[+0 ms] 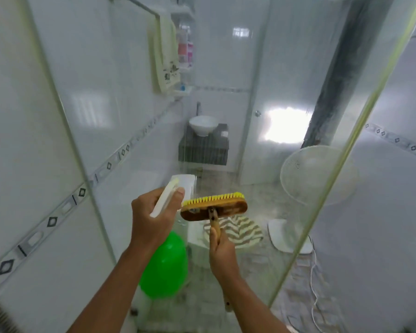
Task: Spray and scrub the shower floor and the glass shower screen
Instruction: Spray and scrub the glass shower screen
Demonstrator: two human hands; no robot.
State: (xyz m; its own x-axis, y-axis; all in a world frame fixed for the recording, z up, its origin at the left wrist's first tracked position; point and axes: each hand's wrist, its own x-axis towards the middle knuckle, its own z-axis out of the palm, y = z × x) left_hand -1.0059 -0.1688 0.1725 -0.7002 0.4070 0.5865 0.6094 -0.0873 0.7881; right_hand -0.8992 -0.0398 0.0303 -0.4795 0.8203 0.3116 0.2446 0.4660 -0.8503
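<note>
Left hand (151, 219), centre frame: grips green spray bottle (165, 265) by its white head. Right hand (222, 253), just beside: clasps scrub brush (214, 207) handle, yellow bristles up.

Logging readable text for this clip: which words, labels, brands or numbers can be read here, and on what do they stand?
None can be read.
Towel: dark printed marks, too blurred to read.
Bottles on the corner shelf: pink labels, too blurred.
Spray bottle in the left hand: no text shows.
Brush: no text shows.
</note>
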